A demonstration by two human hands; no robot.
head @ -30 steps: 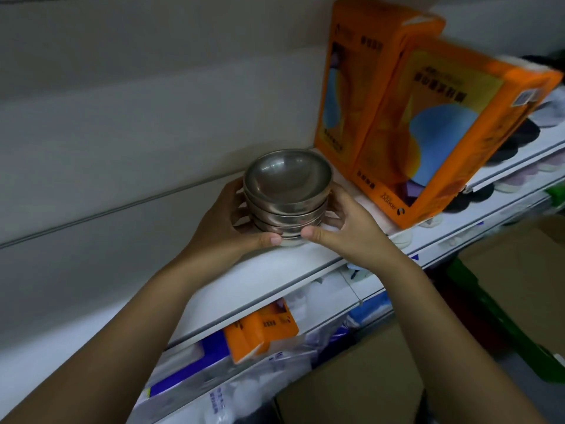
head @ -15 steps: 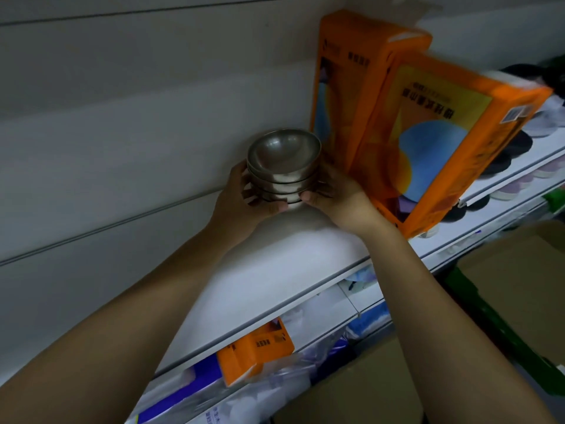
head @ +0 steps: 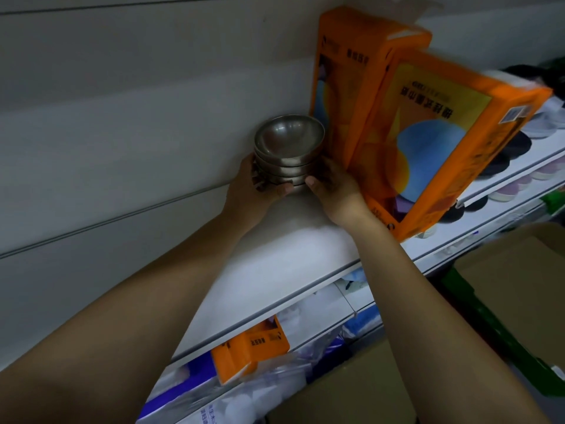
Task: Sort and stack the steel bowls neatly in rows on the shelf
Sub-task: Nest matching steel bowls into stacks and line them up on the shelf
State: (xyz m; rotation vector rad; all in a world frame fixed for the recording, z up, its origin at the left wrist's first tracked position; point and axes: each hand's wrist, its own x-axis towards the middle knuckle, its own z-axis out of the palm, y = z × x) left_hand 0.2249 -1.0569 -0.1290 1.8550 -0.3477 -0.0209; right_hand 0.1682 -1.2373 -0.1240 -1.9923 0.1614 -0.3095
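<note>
Bowls (head: 289,148), perhaps four nested, moved deeper; left hand (head: 249,195), right hand (head: 336,194) gripping.

Upper right: two orange boxes side by side. Rear orange box (head: 345,87) upright against the grey slatted wall panel (head: 122,102), front orange box (head: 443,142) tilted, blue circle print. Right edge: rows of dark and pale round pads (head: 516,148), blurred. Lower centre: small orange pack (head: 250,347) among white and blue plastic-wrapped packs (head: 232,402). Lower right: open cardboard box (head: 519,286), green crate (head: 489,332) just beside it.
</note>
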